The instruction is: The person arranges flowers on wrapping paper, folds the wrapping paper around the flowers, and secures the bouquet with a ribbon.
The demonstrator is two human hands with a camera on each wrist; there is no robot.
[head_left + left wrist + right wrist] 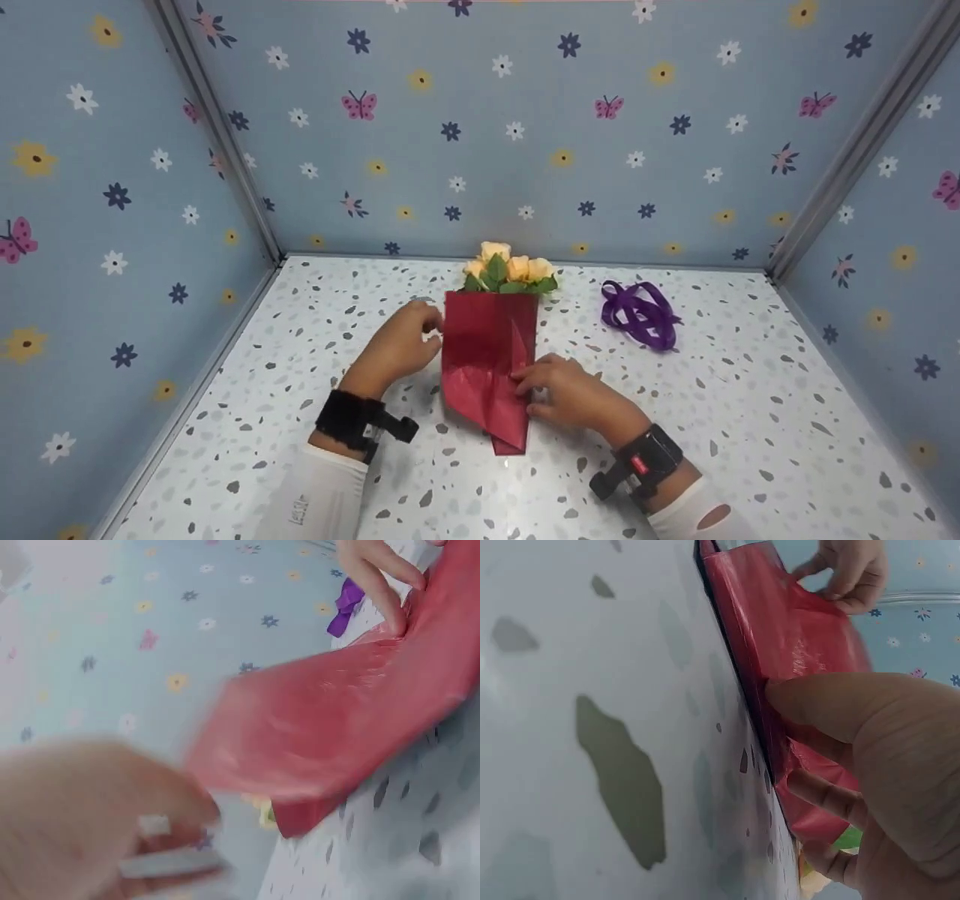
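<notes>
A bunch of peach-coloured roses (517, 268) with green leaves lies near the table's back edge, its lower part wrapped in red wrapping paper (480, 330). My left hand (401, 341) is beside the paper's left edge, fingers bent and thumb apart; it is blurred in the left wrist view. There a loose flap of red paper (300, 727) stands raised close to the fingers. On the wrap's right side, my right hand (566, 390) touches the paper with its fingertips. The right wrist view shows the right thumb (810, 701) lying against the folded paper. The stems are hidden.
A loosely coiled purple ribbon (641, 315) lies to the right of the bouquet. The speckled white table (300, 375) is bordered by blue flower-patterned panels (517, 135) at the back and both sides.
</notes>
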